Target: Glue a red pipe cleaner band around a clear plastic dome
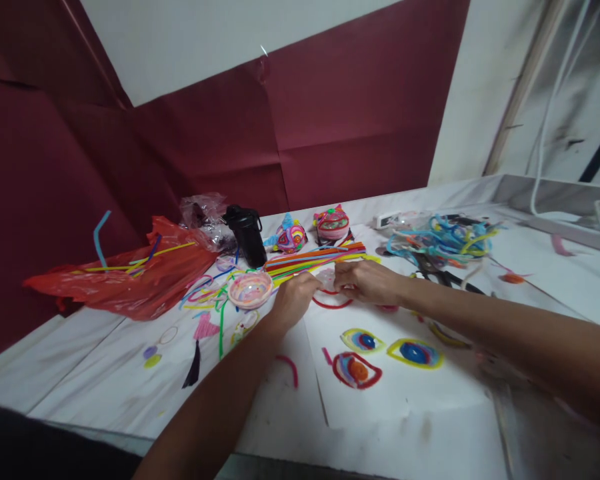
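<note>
Over a white paper sheet point(430, 393), my left hand point(297, 299) pinches the left side of a curved red pipe cleaner point(333, 305). My right hand point(364, 281) has its fingers closed at the right side of the same curve. A pale, see-through piece point(326, 279) shows between the hands; I cannot make out its kind. Closer to me on the paper lie eye shapes of coiled pipe cleaner: a red-rimmed eye point(357, 371), a small yellow-rimmed eye point(362, 341) and a larger yellow-rimmed eye point(416, 353).
Behind the hands lies a bundle of coloured pipe cleaners point(315, 259). To the left are a round bowl point(251, 291), a black bottle point(247, 237) and a red plastic bag point(130, 283). Scissors point(445, 275) and a blue tangle point(440, 239) lie right, decorated figures point(333, 224) at the back.
</note>
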`<act>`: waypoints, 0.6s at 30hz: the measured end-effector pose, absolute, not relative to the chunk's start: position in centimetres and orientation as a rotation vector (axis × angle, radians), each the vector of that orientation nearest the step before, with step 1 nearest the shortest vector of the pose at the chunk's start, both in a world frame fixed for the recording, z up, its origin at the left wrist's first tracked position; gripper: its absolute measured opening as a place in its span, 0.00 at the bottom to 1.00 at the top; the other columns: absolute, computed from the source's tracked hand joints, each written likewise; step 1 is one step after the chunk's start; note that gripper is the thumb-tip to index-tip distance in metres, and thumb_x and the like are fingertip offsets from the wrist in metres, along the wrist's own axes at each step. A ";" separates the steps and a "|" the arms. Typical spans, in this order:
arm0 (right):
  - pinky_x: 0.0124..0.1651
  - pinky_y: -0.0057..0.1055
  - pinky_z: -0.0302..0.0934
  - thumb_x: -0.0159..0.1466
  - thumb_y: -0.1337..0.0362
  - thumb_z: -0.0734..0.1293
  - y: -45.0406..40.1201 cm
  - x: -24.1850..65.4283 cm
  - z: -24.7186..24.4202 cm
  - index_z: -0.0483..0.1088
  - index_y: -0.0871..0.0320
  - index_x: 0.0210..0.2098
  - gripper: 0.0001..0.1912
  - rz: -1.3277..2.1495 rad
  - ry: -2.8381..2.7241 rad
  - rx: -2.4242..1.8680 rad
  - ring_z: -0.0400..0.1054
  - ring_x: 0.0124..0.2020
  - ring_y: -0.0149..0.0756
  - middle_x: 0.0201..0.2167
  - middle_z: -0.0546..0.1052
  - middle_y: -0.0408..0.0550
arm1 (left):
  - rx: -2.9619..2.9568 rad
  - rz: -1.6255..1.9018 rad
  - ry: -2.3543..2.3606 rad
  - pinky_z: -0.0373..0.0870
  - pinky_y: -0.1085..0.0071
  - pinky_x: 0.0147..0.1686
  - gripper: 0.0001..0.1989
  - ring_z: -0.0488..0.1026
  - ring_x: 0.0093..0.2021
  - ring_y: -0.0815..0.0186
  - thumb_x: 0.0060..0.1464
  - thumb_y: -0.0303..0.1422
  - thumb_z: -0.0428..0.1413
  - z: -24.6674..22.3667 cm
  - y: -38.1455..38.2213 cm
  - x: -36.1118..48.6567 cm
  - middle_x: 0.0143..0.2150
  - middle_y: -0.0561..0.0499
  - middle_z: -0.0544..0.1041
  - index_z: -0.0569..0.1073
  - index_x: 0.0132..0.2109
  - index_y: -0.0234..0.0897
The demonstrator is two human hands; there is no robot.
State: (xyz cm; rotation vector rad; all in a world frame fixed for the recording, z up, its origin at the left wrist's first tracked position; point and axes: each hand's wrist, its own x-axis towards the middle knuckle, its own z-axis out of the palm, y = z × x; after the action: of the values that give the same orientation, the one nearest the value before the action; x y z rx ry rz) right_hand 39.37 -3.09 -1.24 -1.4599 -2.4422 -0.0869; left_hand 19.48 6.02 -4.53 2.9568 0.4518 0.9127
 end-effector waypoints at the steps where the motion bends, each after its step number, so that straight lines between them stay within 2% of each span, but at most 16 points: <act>1: 0.34 0.27 0.54 0.59 0.72 0.63 -3.1 39.4 -1.3 0.74 0.57 0.33 0.09 -0.084 -2.439 -1.459 0.67 0.34 0.33 0.35 0.73 0.48 | 2.968 0.919 0.441 0.70 0.72 0.39 0.12 0.74 0.39 0.67 0.57 0.22 0.50 -4.6 6.1 19.5 0.39 0.50 0.78 0.77 0.39 0.39; 12: 0.34 0.26 0.56 0.55 0.78 0.62 -2.1 40.0 -1.6 0.76 0.58 0.32 0.14 -0.015 -2.402 -1.390 0.68 0.33 0.32 0.33 0.75 0.48 | 3.297 0.984 0.269 0.68 0.73 0.35 0.09 0.73 0.38 0.68 0.60 0.28 0.50 -4.9 7.0 19.3 0.36 0.51 0.77 0.76 0.39 0.39; 18: 0.32 0.25 0.56 0.53 0.79 0.62 -1.5 40.4 -2.0 0.76 0.59 0.32 0.15 0.007 -2.355 -1.358 0.67 0.29 0.30 0.31 0.76 0.48 | 3.233 1.043 0.105 0.72 0.69 0.42 0.10 0.75 0.45 0.66 0.61 0.26 0.49 -5.3 7.9 19.3 0.51 0.49 0.77 0.75 0.42 0.38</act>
State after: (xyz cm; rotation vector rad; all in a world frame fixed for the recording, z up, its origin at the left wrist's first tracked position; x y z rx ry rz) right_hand 40.45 -1.55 -1.96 -1.3581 -2.3552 0.0070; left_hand 19.25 7.87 -5.26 3.2335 0.1050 1.0425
